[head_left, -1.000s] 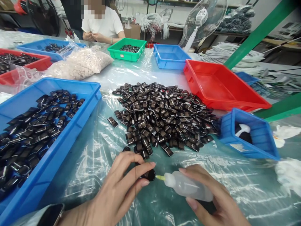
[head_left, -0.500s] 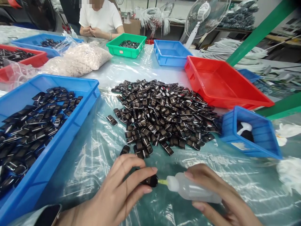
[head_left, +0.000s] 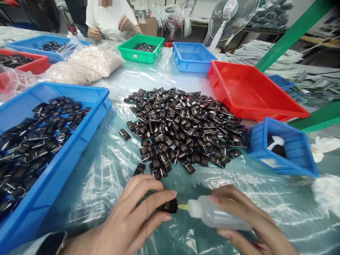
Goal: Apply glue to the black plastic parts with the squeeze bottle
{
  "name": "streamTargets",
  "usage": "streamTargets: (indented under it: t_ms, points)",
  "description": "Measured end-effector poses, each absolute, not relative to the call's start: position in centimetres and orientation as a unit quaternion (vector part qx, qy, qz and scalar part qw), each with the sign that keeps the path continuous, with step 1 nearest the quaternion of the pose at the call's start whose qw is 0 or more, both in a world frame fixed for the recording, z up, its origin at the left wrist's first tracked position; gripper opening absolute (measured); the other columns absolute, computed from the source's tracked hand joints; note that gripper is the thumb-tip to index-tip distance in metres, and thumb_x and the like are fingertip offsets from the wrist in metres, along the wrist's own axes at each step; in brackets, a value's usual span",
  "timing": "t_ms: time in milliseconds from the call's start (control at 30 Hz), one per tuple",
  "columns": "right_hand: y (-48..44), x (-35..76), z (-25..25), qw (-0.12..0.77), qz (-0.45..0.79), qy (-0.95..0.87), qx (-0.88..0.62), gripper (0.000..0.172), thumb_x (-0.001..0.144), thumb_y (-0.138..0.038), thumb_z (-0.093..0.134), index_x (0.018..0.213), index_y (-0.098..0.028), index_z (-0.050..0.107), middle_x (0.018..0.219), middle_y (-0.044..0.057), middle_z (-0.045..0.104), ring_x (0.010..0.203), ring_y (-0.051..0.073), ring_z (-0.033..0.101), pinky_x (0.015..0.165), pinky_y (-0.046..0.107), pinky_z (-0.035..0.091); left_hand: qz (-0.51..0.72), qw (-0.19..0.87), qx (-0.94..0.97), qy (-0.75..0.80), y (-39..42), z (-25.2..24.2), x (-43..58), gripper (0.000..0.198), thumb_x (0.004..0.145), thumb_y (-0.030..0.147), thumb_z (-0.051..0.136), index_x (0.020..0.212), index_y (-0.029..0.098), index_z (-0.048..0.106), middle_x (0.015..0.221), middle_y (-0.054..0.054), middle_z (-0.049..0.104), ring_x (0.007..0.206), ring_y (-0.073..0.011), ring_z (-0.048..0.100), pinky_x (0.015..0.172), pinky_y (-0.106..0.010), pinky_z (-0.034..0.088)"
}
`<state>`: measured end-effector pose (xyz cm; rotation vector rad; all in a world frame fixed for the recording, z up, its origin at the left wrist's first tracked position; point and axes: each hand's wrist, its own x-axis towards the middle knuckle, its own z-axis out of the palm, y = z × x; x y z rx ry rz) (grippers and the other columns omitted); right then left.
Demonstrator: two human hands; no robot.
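Observation:
Between thumb and forefinger, my left hand (head_left: 132,216) pinches a small glossy black casing (head_left: 170,205) with a rounded end. My right hand (head_left: 249,216) is wrapped round a translucent squeeze bottle (head_left: 217,213) lying sideways, its white cap facing left. The bottle's thin yellow-green tip (head_left: 183,207) meets the casing's rounded end, or is very close to it; I cannot tell if it touches. Just beyond my hands lies a large heap of similar black casings (head_left: 175,131) on the plastic-covered table. A loose casing (head_left: 139,169) lies near my left knuckles.
To the left stands a blue tray (head_left: 87,124) with many black casings. At right are a red tray (head_left: 249,88) and a small blue bin (head_left: 292,148) holding something black and white. Further back are a green tray (head_left: 127,51), a bag of beige pieces (head_left: 92,62) and a co-worker (head_left: 111,21).
My hands, the casing and the bottle stay almost in place. The view has shifted slightly. Across the table, the co-worker's hands have moved apart, one of them raised.

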<state>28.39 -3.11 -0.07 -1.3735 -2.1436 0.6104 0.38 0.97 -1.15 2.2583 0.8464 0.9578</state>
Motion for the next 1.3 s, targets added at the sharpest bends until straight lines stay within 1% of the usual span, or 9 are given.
streamTargets:
  t_ms: [167,433,600,733,867,1033,1167,1233,1300]
  points:
    - [-2.78,28.24,-0.33,0.244,0.236,-0.796,-0.501,0.043,0.088,-0.020,0.058,0.127,-0.039,0.054,0.119,0.000,0.064,0.107,0.015,0.068,0.082,0.017,0.057,0.350,0.274,0.835,0.326,0.80,-1.01,0.47,0.025,0.105,0.022,0.039,0.123,0.014,0.054,0.111,-0.006,0.049,0.106,-0.0183,0.043,0.093,-0.027,0.035]
    - [-2.49,28.12,0.04,0.260,0.216,-0.806,-0.485,0.046,0.088,-0.020,0.059,0.129,-0.039,0.053,0.117,0.000,0.066,0.104,0.013,0.068,0.072,0.012,0.058,0.343,0.276,0.836,0.328,0.80,-0.96,0.31,0.024,0.104,0.022,0.041,0.124,0.015,0.053,0.110,-0.006,0.049,0.106,-0.0190,0.043,0.093,-0.028,0.035]
    - [-2.83,28.30,-0.07,0.253,0.199,-0.809,-0.491,0.044,0.089,-0.021,0.057,0.129,-0.039,0.053,0.119,0.001,0.065,0.105,0.015,0.068,0.077,0.016,0.059,0.345,0.276,0.833,0.333,0.75,-0.91,0.37,0.023,0.104,0.022,0.042,0.123,0.015,0.054,0.109,-0.006,0.050,0.105,-0.0195,0.043,0.091,-0.028,0.036]
    - [-2.84,28.24,-0.09,0.247,0.200,-0.809,-0.495,0.046,0.089,-0.021,0.057,0.131,-0.040,0.051,0.119,0.000,0.065,0.105,0.014,0.069,0.073,0.014,0.059,0.337,0.273,0.833,0.343,0.66,-0.82,0.33,0.022,0.104,0.025,0.043,0.121,0.016,0.054,0.107,-0.006,0.052,0.103,-0.0197,0.045,0.089,-0.029,0.038]
    - [-2.62,28.18,0.12,0.248,0.212,-0.812,-0.484,0.048,0.089,-0.021,0.057,0.132,-0.041,0.049,0.116,-0.001,0.067,0.105,0.014,0.068,0.073,0.014,0.059,0.328,0.267,0.844,0.330,0.94,-0.80,0.22,0.022,0.103,0.023,0.044,0.121,0.015,0.055,0.107,-0.006,0.054,0.103,-0.0191,0.048,0.089,-0.028,0.040]
    - [-2.44,28.59,-0.03,0.241,0.233,-0.815,-0.472,0.049,0.089,-0.023,0.062,0.133,-0.039,0.050,0.116,0.000,0.066,0.106,0.015,0.067,0.076,0.015,0.059,0.328,0.293,0.844,0.306,1.36,-0.96,0.32,0.022,0.101,0.018,0.050,0.123,0.015,0.053,0.104,-0.006,0.063,0.098,-0.0172,0.055,0.090,-0.028,0.045]
    - [-2.28,28.60,0.16,0.233,0.245,-0.819,-0.464,0.046,0.088,-0.021,0.063,0.130,-0.037,0.053,0.117,0.000,0.065,0.107,0.013,0.066,0.079,0.014,0.057,0.298,0.301,0.838,0.345,1.31,-0.93,0.06,0.032,0.101,0.017,0.044,0.133,0.019,0.045,0.095,-0.004,0.067,0.085,-0.0170,0.064,0.074,-0.025,0.054]
    - [-2.22,28.37,0.36,0.241,0.247,-0.821,-0.456,0.045,0.087,-0.021,0.065,0.129,-0.037,0.055,0.113,-0.001,0.067,0.104,0.012,0.067,0.081,0.015,0.056,0.267,0.312,0.841,0.351,1.30,-0.78,-0.20,0.039,0.097,0.010,0.040,0.135,0.023,0.041,0.100,-0.004,0.070,0.088,-0.0168,0.068,0.076,-0.025,0.056]
    - [-2.20,28.10,0.44,0.258,0.242,-0.818,-0.454,0.044,0.087,-0.022,0.066,0.126,-0.038,0.057,0.110,-0.001,0.069,0.101,0.012,0.069,0.079,0.014,0.057,0.242,0.321,0.848,0.347,1.32,-0.59,-0.36,0.043,0.092,0.005,0.039,0.129,0.026,0.043,0.107,-0.003,0.071,0.095,-0.0179,0.070,0.081,-0.027,0.057]
